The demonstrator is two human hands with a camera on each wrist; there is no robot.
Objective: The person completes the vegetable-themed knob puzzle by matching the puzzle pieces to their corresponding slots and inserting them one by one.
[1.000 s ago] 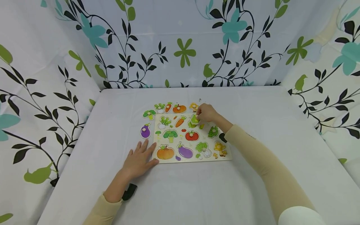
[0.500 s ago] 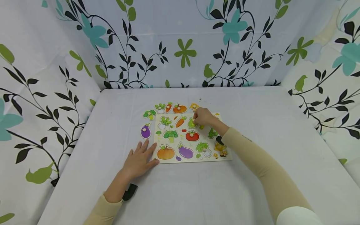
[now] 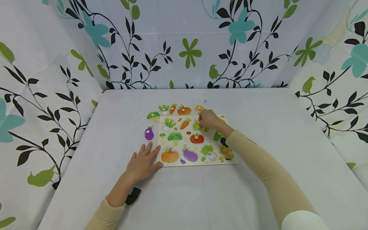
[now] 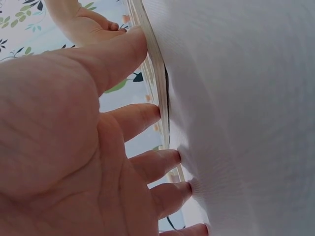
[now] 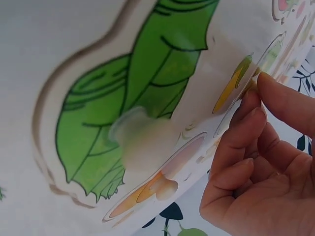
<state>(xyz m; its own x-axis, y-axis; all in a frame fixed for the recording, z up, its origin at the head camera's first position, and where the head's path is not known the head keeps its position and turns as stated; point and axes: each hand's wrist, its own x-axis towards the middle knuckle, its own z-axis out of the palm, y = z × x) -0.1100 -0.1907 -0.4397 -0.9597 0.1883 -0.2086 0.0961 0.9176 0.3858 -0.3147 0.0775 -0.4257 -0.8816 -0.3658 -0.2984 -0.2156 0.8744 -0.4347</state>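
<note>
A wooden vegetable puzzle board (image 3: pixel 211 163) lies on the white table. My left hand (image 3: pixel 142 163) rests flat with spread fingers at its left edge; in the left wrist view the thumb and fingertips (image 4: pixel 147 115) are right at the board's side. My right hand (image 3: pixel 210 118) pinches a green vegetable puzzle piece (image 3: pixel 196 126) at the board's upper middle, the knob hidden by the fingers. In the right wrist view thumb and index finger meet close over the board. A leafy green piece (image 5: pixel 93 118) with a knob and a mushroom piece (image 5: pixel 140 199) sit in the board nearby.
Loose knobbed pieces lie around the board: an eggplant (image 3: pixel 149 133), a broccoli (image 3: pixel 153 116), a carrot (image 3: pixel 172 109), a pumpkin (image 3: pixel 184 111) and a mushroom (image 3: pixel 199 108). A tomato piece (image 3: pixel 196 138) sits in the board. Floral curtains (image 3: pixel 161 38) surround the table.
My right hand has moved slightly left and down with the green piece, which now sits lower at its place in the board. The left hand has stayed still.
</note>
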